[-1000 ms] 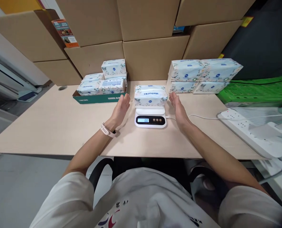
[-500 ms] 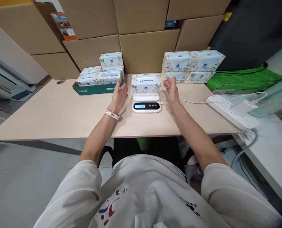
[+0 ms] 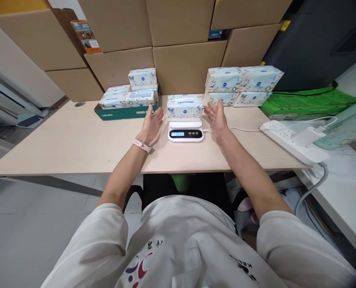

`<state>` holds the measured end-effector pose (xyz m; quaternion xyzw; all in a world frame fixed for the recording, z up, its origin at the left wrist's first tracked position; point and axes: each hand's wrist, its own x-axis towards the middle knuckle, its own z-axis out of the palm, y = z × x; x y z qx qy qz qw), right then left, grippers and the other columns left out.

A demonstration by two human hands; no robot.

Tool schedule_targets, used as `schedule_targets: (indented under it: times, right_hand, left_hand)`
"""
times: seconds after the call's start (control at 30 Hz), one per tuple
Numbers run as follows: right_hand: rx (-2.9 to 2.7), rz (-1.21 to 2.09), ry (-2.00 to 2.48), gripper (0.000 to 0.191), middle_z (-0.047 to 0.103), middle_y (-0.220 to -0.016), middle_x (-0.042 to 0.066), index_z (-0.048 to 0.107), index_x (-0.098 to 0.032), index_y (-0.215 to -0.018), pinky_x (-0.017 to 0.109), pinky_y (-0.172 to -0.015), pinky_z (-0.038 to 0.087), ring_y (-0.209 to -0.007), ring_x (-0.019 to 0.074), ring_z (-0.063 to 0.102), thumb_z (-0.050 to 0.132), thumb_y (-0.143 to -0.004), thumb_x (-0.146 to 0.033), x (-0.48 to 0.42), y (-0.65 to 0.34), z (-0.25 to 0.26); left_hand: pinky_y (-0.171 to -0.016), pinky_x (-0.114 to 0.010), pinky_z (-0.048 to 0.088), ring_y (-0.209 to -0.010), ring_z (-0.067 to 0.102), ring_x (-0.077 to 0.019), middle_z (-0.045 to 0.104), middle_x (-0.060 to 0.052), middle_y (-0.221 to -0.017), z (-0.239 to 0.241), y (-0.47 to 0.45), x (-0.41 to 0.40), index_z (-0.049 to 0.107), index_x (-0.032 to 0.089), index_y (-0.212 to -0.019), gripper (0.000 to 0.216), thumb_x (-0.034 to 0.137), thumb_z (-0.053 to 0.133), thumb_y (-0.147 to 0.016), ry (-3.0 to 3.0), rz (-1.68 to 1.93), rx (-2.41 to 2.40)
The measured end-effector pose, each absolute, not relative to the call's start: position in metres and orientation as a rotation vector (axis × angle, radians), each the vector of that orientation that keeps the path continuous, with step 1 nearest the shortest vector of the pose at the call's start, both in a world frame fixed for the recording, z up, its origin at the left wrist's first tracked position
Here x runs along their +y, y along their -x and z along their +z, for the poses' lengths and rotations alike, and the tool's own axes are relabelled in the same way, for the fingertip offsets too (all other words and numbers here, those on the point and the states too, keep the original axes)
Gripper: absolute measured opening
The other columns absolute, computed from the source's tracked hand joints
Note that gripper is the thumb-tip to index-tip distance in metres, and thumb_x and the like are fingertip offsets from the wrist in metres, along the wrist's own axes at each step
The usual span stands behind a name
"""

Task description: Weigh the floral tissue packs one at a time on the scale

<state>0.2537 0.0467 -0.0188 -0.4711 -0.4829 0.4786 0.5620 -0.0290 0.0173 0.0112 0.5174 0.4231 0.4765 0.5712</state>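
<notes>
A floral tissue pack [image 3: 185,107] rests on the platform of a white digital scale [image 3: 185,140], whose display is lit. My left hand [image 3: 152,125] is open to the left of the pack, palm turned inward and holding nothing. On the other side, my right hand [image 3: 218,120] is open too, its fingertips close to the pack's right end; whether they touch it I cannot tell. Behind my left hand stands a green box [image 3: 113,114] with several tissue packs [image 3: 142,98] in and on it. Stacked tissue packs [image 3: 224,80] stand behind my right hand.
Cardboard boxes [image 3: 190,68] form a wall along the back of the table [image 3: 76,148]. To the right lie a white power strip [image 3: 292,140] and a green crate [image 3: 310,100]. A white cable [image 3: 244,129] runs from the scale toward the strip.
My right hand's fingers have come slightly nearer the pack and spread a little. My left hand stays almost where it was. The camera view has shifted slightly.
</notes>
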Motion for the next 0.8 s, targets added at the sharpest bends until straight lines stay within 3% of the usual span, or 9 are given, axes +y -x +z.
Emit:
schedule_targets:
  times: [0.23, 0.6, 0.8]
  right_hand:
    - [-1.136, 1.132, 1.155, 0.102, 0.053, -0.168, 0.002, 0.050, -0.033, -0.158, 0.053, -0.140, 0.021, -0.158, 0.0243, 0.049, 0.013, -0.086, -0.096, 0.040, -0.252, -0.014]
    - [-1.126, 1.139, 1.149, 0.104, 0.056, -0.166, 0.004, 0.053, -0.031, -0.157, 0.053, -0.140, 0.024, -0.155, 0.0259, 0.053, 0.016, -0.085, -0.097, 0.040, -0.249, -0.014]
    - [-1.137, 1.092, 1.153, 0.108, 0.057, -0.164, 0.007, 0.055, -0.027, -0.155, 0.053, -0.140, 0.024, -0.159, 0.0304, 0.048, 0.024, -0.082, -0.100, 0.032, -0.242, -0.009]
  left_hand:
    - [-0.137, -0.042, 0.017, -0.171, 0.017, -0.0212, 0.020, -0.008, -0.183, 0.012, 0.031, 0.015, 0.014, 0.021, -0.176, 0.101, 0.083, 0.020, -0.095, -1.161, 1.109, 1.024]
    - [-0.138, -0.044, 0.014, -0.172, 0.015, -0.0216, 0.024, -0.007, -0.181, 0.010, 0.031, 0.016, 0.017, 0.021, -0.175, 0.100, 0.081, 0.020, -0.095, -1.144, 1.136, 1.003]
    - [-0.138, -0.045, 0.011, -0.171, 0.019, -0.0234, 0.035, -0.008, -0.178, 0.009, 0.030, 0.016, 0.021, 0.025, -0.174, 0.099, 0.082, 0.024, -0.094, -1.153, 1.160, 1.023]
